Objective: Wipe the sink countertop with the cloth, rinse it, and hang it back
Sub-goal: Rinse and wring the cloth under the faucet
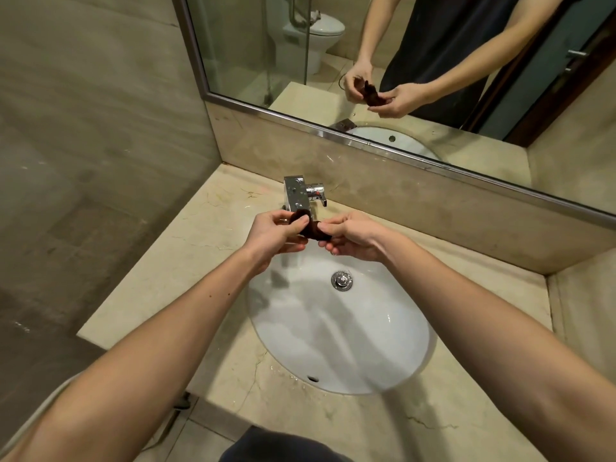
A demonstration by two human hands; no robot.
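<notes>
The fingers of both hands are pinched shut on a small dark brown cloth (pixel 310 228). The left hand (pixel 276 233) grips its left end with thumb on top. The right hand (pixel 353 233) grips its right end. The cloth is bunched up tight between the two hands, so only a little of it shows. It is held up in the air over the back edge of the sink, just in front of the tap.

A big mirror (pixel 433 95) fills the wall behind. In it you can see the same two hands and the cloth, and a white toilet farther back.

The countertop (pixel 160 288) is pale stone with thin cracks and veins. It runs all around the sink and meets a low stone ledge under the mirror.

The sink (pixel 333 335) is white and oval, set down into the counter. Both arms reach out over it.

The tap (pixel 300 196) is shiny metal and stands at the back of the sink, touching nothing but the counter.

The drain plug (pixel 341 280) is a small round silver button in the bowl.
</notes>
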